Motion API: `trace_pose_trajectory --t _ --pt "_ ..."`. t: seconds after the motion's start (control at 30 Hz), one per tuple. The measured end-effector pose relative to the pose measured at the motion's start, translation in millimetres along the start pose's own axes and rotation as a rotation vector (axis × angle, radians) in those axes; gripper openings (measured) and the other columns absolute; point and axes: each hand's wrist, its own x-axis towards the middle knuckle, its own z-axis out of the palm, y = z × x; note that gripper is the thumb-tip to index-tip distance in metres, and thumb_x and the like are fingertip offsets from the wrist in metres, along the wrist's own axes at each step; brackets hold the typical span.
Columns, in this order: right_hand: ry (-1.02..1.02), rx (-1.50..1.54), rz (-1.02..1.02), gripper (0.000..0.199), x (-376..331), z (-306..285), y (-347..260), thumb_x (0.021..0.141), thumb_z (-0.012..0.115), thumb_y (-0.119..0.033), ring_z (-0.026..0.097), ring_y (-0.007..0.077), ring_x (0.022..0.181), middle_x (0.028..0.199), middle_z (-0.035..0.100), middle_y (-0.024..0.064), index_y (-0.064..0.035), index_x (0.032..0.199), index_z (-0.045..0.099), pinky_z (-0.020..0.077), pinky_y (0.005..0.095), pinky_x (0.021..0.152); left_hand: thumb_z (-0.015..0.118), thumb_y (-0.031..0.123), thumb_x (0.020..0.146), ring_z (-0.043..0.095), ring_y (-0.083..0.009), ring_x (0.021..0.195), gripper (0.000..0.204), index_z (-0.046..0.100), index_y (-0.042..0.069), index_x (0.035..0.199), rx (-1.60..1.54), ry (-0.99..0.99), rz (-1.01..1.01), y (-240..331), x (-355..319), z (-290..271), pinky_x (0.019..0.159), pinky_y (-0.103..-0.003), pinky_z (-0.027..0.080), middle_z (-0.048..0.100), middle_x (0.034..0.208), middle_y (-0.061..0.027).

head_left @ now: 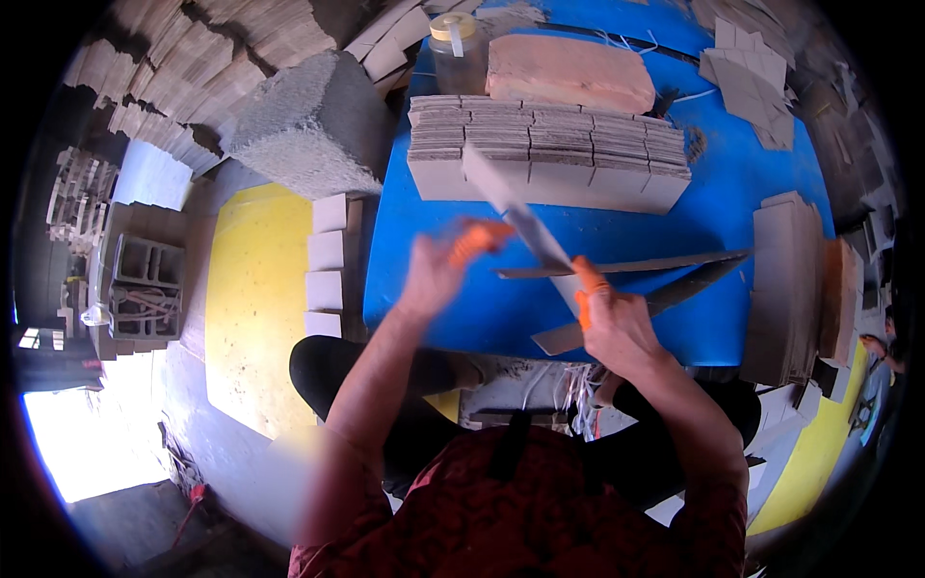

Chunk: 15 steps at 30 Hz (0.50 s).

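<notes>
My right hand (617, 326), with orange covers on its fingers, is closed on a pale cardboard strip (528, 227) over the blue tabletop (414, 289). The strip slants up and left, its far end blurred in front of a bundle of stacked cardboard strips (549, 178). Beneath it, two more cardboard strips (665, 262) meet in a narrow V at their right ends; whether they are joined to the held strip I cannot tell. My left hand (436, 270), also with orange finger covers, is smeared by motion just left of the strip. Its grip cannot be made out.
Behind the bundle lie a reddish brick (568, 73) and a jar with a yellow lid (455, 53). A rough concrete block (306, 120) stands at the table's far left. Cardboard stacks (785, 289) line the right edge; small cardboard pieces (326, 250) line the left edge.
</notes>
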Motion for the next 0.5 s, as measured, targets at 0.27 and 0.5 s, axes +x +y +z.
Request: trace_pose_trajectory --t 0.27,0.5 --pt "0.056 0.006 -0.020 0.060 3.4 -18.8 -0.9 0.085 0.060 0.007 0.067 0.0372 0.069 0.099 0.066 0.0276 0.0071 0.140 0.036 0.0539 0.0431 0.061 0.078 0.008 0.072 0.058 -0.0274 0.100 0.029 0.068 0.008 0.100 0.950 0.265 0.308 -63.5 82.2 -41.0 0.091 -0.040 0.042 0.064 0.100 -0.0045" --pt "0.036 -0.007 -0.010 0.059 0.3 -20.3 2.3 0.085 0.061 0.002 0.070 0.0358 0.072 0.108 0.066 0.0291 0.0085 0.139 0.038 0.0568 0.0404 0.059 0.080 0.008 0.074 0.068 -0.0251 0.079 0.021 0.070 0.004 0.091 0.753 0.163 0.199 -46.4 73.4 -48.7 0.069 -0.036 0.053 0.070 0.089 -0.0096"
